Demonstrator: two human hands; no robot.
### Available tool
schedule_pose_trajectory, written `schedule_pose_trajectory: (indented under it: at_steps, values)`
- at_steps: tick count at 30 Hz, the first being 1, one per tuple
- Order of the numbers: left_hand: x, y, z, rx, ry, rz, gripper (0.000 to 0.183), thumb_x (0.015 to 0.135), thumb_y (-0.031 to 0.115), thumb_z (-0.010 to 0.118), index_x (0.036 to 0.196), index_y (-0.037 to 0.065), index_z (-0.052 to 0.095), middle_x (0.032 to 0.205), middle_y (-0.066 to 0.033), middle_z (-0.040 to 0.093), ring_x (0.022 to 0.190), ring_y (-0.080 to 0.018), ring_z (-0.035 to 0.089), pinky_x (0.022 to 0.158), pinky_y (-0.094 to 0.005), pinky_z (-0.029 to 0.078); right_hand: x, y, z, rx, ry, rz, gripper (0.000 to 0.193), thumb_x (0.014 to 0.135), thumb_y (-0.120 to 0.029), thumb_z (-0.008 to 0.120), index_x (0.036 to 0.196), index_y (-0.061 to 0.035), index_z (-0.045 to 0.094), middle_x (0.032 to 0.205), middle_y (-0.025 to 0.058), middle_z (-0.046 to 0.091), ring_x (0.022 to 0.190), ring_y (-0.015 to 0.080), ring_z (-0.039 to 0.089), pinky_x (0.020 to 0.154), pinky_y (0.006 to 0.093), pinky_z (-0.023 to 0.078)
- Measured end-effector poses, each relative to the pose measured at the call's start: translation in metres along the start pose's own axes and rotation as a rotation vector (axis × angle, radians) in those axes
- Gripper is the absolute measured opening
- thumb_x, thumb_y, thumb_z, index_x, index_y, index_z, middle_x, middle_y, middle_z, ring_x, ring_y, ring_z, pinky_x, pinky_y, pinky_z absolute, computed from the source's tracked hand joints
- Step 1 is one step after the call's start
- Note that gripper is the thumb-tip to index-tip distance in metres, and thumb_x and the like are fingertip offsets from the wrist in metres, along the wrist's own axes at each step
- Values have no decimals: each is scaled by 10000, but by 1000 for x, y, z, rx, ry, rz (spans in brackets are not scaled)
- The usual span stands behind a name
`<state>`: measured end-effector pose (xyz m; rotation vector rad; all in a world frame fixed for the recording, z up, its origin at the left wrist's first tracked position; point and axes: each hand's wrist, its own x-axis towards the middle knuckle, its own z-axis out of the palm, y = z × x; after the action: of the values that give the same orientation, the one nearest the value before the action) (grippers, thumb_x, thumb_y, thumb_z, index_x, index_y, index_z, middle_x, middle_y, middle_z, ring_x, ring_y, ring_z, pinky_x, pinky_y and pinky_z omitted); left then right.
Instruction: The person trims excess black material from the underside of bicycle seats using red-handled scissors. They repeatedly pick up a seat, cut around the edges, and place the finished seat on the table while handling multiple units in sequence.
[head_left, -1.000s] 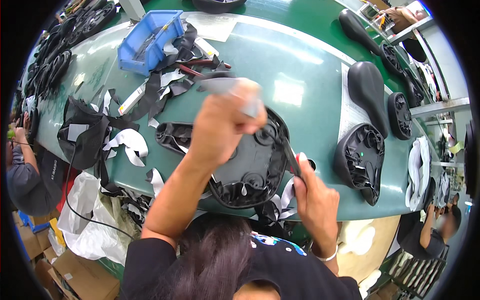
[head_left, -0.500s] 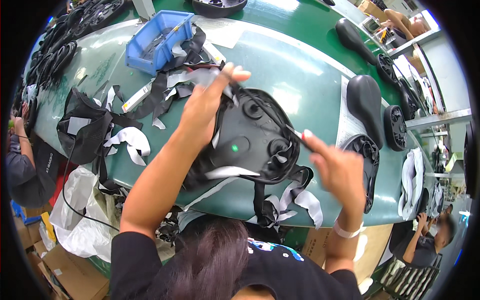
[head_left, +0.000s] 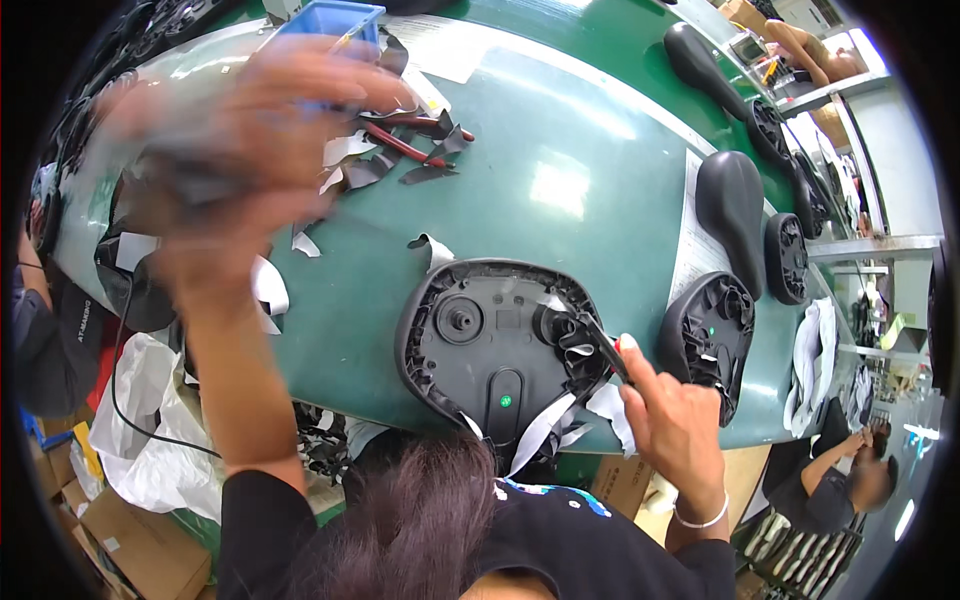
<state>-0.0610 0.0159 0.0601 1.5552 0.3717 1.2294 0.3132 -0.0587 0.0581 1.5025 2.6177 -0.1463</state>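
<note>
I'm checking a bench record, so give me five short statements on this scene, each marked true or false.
1. The right hand grips a slim, dark tool at the edge of an upturned, wide-ended black saddle. True.
2. The left hand presses on that saddle. False: it is apart from it, away to the left and blurred.
3. A round green sticker is on that saddle's underside. True.
4. The open plastic bin at the far side is red. False: it is blue.
5. A smooth, pear-shaped black saddle lies farther right. True.
</note>
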Motion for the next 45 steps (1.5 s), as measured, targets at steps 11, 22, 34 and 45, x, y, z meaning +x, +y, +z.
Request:
schedule_pose_trajectory:
  at_steps: [11, 22, 34, 45]
  values:
    - [69, -110, 92, -85, 190, -565, 307, 998, 309, 427, 853, 67, 549, 631, 5, 491, 555, -92, 438, 528, -249, 361, 5, 17, 15, 92, 56, -103, 535, 845, -210, 633, 1350, -143, 471, 576, 60, 506, 461, 260, 533, 430, 379, 383]
    - [21, -70, 11, 1559, 961, 316, 191, 888, 212, 541, 863, 31, 596, 746, -92, 577, 649, -203, 541, 615, -331, 426, -88, -43, 56, 1147, -79, 479, 537, 891, -163, 626, 1367, -64, 398, 963, 185, 652, 697, 182, 660, 659, 299, 515]
    - [-8, -94, 187, 1332, 222, -438, 442, 742, 469, 702, 606, 66, 580, 649, -78, 562, 635, -250, 568, 575, -404, 433, 89, -20, 54, 1441, 453, 310, 588, 874, -95, 631, 1378, -38, 335, 807, 56, 582, 594, 117, 559, 537, 266, 481]
    - [-22, -101, 177, 1010, 369, -441, 225, 811, 146, 536, 635, 11, 499, 645, -118, 492, 656, -296, 492, 614, -411, 398, 16, -28, 38, 269, 260, -20, 580, 855, -193, 646, 1397, -200, 440, 611, 76, 493, 474, 267, 507, 432, 379, 395]
